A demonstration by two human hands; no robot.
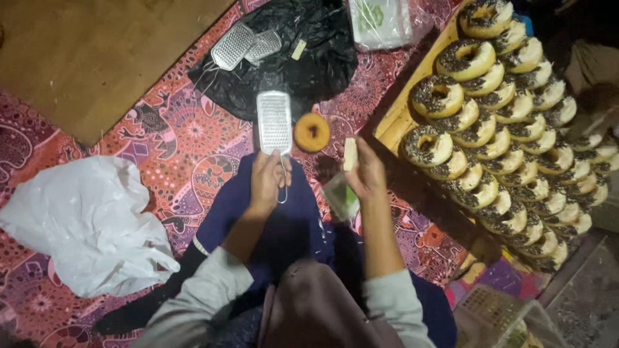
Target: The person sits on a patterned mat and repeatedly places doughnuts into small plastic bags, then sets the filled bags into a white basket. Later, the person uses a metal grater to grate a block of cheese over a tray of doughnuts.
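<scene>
Left hand (267, 177): closed round the wire handle of a flat metal grater (274, 121), blade pointing away from the body, held just above the patterned cloth (174, 142).
Right hand (367, 174): fingers pinched on a small pale block (350, 154), probably cheese or white chocolate; cannot tell which. Block held upright, apart from the grater.
Plain doughnut (312, 132): brown, untopped, lying just right of the grater blade, between the two hands and a little beyond them.
Green-tinted wrapper (340, 196): lies under the right wrist, on the dark blue lap.
Finished batch: a wooden tray (394, 119) at right carries rows of glazed doughnuts with dark sprinkles (490, 142), overlapping one another.
Spare tools: two more graters (245, 44) on a black plastic bag (303, 58) farther off; white plastic bag (90, 219) at left; wooden board (97, 58) upper left.
Doing it well (judgement): bring the blade over the doughnut so shavings fall on it and not on the cloth; tilt the grater, keep the handle grip firm.
Stroke (judgement): short, light passes of the block, fingertips kept high on it, clear of the teeth.
Risk (judgement): the block is small; a slip would bring knuckles onto the blade.
Light: dim, edges soft; fine detail on the grater holes is unclear.
</scene>
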